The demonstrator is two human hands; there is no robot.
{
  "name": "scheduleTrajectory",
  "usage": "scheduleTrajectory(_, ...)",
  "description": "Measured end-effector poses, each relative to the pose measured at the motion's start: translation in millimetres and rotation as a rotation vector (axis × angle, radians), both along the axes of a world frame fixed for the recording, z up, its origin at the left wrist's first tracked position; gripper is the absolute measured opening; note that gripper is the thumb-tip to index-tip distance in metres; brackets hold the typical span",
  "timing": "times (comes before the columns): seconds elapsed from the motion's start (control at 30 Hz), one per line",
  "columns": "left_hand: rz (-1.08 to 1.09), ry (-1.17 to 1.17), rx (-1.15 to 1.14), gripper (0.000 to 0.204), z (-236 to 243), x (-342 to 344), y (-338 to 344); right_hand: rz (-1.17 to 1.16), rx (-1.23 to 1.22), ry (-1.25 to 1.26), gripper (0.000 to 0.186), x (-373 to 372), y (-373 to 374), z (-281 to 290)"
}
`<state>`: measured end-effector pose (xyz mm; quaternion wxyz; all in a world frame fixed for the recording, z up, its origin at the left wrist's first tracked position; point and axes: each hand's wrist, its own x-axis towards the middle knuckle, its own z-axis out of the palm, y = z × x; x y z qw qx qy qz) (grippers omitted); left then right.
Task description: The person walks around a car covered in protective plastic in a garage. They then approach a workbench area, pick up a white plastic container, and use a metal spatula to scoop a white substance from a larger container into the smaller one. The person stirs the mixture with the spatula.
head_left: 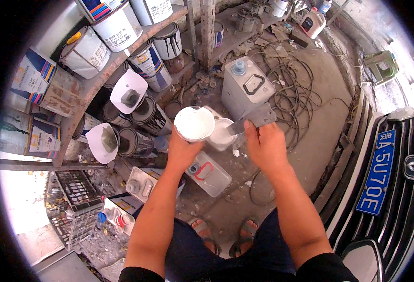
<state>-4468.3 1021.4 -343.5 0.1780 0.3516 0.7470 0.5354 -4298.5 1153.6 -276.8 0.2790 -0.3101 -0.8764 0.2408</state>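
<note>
My left hand (183, 152) is wrapped round a round white tub (194, 124) with white paste or paint inside, held up with its mouth facing me. In my right hand (268, 145), closed with the thumb on top, is a flat grey putty knife (263, 115). Its blade points left, its tip over or at the rim of a second white container (222, 135) holding white material. Whether the tip touches that material, I cannot tell. Below my hands stands a translucent jug (212, 181) with a red handle.
Paint cans (115, 33) crowd a rusty shelf (82, 101) at the left. A grey metal canister (247, 87) stands beyond my hands, beside a coiled hose (294, 94). A car's front grille (395, 188) is close at the right. A plastic crate (77, 202) sits at lower left.
</note>
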Motion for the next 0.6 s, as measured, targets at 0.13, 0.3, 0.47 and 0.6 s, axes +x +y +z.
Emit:
scheduleTrajectory(0.13,-0.03,-0.002,0.025,0.069,-7,-5,-1,-0.021,-0.023,0.04,0.018,3,-5,22)
scheduleTrajectory(0.3,-0.001,-0.022,0.03,0.07,-3,0,0,-0.077,-0.081,0.175,0.017,12,-6,47)
scheduleTrajectory(0.47,-0.029,-0.033,0.03,0.07,-8,-5,0,-0.146,-0.148,0.157,0.016,23,-5,64)
scheduleTrajectory(0.6,0.002,-0.043,-0.006,0.07,-9,-4,-1,-0.177,-0.108,0.306,0.019,27,-4,59)
